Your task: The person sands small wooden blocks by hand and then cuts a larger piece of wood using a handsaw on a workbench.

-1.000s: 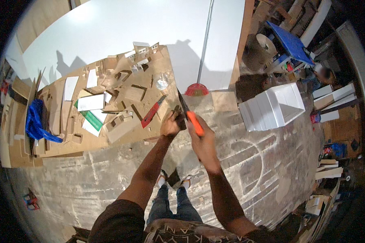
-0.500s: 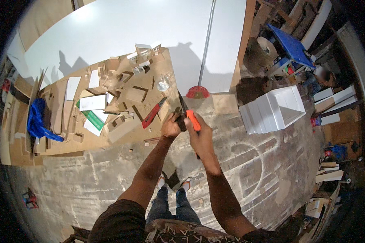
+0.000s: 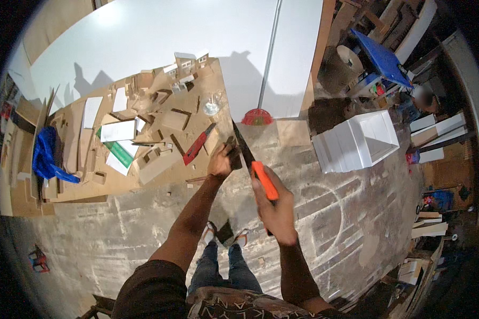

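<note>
My right hand [image 3: 279, 204] is wrapped round the orange handle of a handsaw [image 3: 264, 181]. Its dark blade slants up and left to the workbench's right corner. Close by the blade, my left hand [image 3: 220, 161] grips a small dark block [image 3: 233, 154] at the bench edge; the fingers partly cover it. Where exactly the teeth touch cannot be made out. A red tool with a dark blade [image 3: 198, 144] lies on the bench just left of my left hand. Behind it stands a small clear container [image 3: 212, 105].
Offcuts, white strips and small house-like models [image 3: 186, 64] crowd the wooden bench [image 3: 80, 192]. A blue cloth [image 3: 48, 154] hangs at its left. Beyond are a red broom head [image 3: 257, 117] and a large white panel [image 3: 159, 32]. A white cabinet [image 3: 351, 143] stands right on the concrete floor.
My right hand has pulled the handsaw back toward me and slightly right, so more blade shows. My left hand stays at the bench edge with the block.
</note>
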Demonstrator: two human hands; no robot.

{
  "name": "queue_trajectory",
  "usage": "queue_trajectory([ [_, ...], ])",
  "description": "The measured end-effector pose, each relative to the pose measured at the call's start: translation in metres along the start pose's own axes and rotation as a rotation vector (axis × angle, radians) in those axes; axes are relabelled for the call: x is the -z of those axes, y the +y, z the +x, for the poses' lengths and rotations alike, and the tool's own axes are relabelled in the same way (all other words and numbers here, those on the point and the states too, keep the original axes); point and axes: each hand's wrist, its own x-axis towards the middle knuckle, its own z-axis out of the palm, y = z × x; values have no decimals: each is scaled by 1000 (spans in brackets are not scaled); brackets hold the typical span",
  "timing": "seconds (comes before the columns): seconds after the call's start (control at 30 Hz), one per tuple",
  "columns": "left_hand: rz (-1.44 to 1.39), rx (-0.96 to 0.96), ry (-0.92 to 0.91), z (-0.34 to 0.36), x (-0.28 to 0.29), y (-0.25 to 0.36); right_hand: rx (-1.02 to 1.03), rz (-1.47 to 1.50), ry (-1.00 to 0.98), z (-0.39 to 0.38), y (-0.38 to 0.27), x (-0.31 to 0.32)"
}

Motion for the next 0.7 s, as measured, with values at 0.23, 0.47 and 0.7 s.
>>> queue_trajectory([
  [0.23, -863, 359, -20, -15, -30, -33, -344, 42, -160, -10, -46, 28],
  [0.47, -618, 436, -200, -12, 5, -24, 16, -67, -153, -20, -31, 24],
  [0.7, -45, -136, -80, 9, 17, -6, -43, -115, -132, 45, -11, -6],
])
